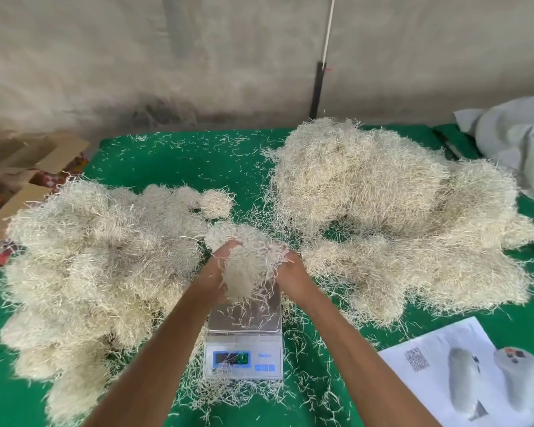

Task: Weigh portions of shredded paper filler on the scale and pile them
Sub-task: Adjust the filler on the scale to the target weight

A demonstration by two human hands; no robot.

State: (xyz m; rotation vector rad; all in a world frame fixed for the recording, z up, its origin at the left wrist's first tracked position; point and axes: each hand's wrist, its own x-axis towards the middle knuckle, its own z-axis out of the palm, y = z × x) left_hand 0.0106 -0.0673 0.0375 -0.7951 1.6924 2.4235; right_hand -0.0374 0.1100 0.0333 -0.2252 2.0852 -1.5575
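— Holding a clump (247, 269) of shredded paper, were they?

— Yes. Both hands held it just above the scale (244, 337). The left hand (211, 274) curled round its left side, and the right hand (292, 277) cupped its right side. Most of the right fingers were hidden in the paper, so I could not tell just how they lay.

— Did the clump touch the scale?

— Loose strands hung down to the shiny pan. I could not tell if the clump itself sat on it. A few strands lay over the screen, so the number was too blurry to read.

— Where was the rest of the paper?

— A low pile (87, 266) of small clumps lay to the left of the scale. A big heap (392, 220) lay to the right and farther back. Little bits were all over the green mat (191, 161).

— What else was there?

— A white sheet (463, 377) with pictures lay at the near right corner. A grey cloth (512, 140) sat at the far right. Brown boxes (28, 167) and red packs stood off the left edge. A pale wall was behind it all.
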